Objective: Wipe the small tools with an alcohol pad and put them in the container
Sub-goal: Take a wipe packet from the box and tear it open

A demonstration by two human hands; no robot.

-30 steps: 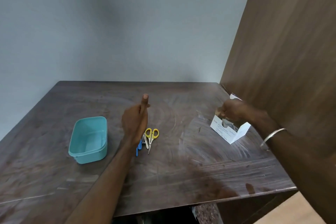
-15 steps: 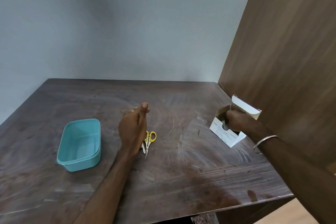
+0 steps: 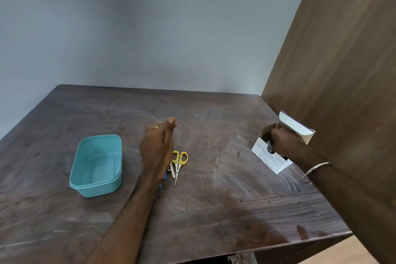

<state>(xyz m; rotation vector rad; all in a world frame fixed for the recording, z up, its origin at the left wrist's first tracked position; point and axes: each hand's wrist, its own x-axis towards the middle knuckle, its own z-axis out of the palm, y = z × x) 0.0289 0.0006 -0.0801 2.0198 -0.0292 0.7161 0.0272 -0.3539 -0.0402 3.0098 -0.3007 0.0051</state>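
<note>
Reaching into the open top of the white cardboard box of alcohol swabs (image 3: 270, 157), the right hand (image 3: 284, 141) has its fingers down inside, so whether they are curled on a pad cannot be told; a thin metal bangle (image 3: 315, 169) circles that wrist. The box stands at the right side of the dark wooden table (image 3: 214, 210), its lid flap raised against the brown wooden panel (image 3: 342, 70) beside it. The left hand (image 3: 157, 150) is held edge-on above the middle of the table, fingers relaxed and apart from any object, thumb pointing to the far side. Just under and right of it lie the small tools: yellow-handled scissors (image 3: 179, 162), a small metal tool (image 3: 172, 171) touching them, and a blue-handled piece (image 3: 164, 176) mostly hidden by the wrist. The teal rectangular plastic container (image 3: 96, 165) sits to the left of the tools, near but apart from them, with nothing visible inside.
</note>
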